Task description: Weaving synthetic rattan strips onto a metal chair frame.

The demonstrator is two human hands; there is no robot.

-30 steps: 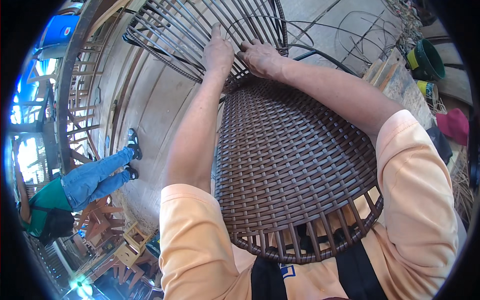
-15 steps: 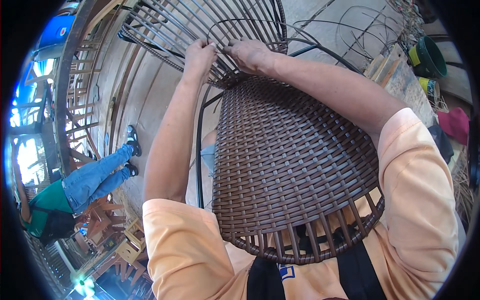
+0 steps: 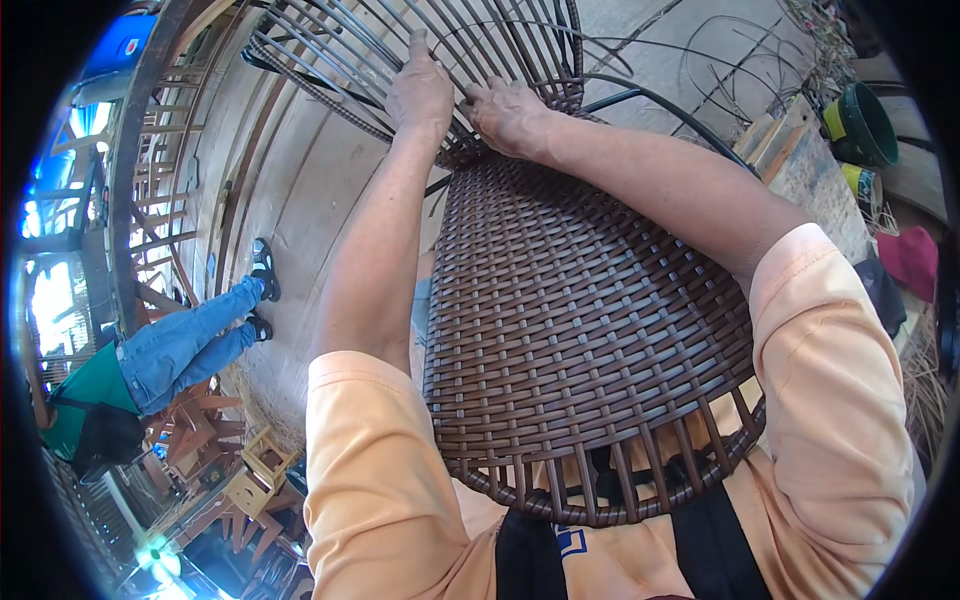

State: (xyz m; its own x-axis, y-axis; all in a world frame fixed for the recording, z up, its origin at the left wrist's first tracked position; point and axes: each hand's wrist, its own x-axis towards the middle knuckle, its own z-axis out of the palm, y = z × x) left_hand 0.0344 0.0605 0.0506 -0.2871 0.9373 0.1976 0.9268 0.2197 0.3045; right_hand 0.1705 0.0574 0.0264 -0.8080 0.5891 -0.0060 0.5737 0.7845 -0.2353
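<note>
Both hands work at the weave's edge: the left hand (image 3: pixel 422 90) grips a bare rib (image 3: pixel 330 55), the right hand (image 3: pixel 508 112) pinches a strand (image 3: pixel 640 95). The woven seat (image 3: pixel 580 330) looks stiff and light, the strand springy; best held near the weave.

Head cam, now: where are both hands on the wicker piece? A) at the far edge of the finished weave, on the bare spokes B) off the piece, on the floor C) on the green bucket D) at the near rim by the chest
A: the left hand and right hand sit side by side where the brown woven panel ends and the unwoven spokes begin.
</note>
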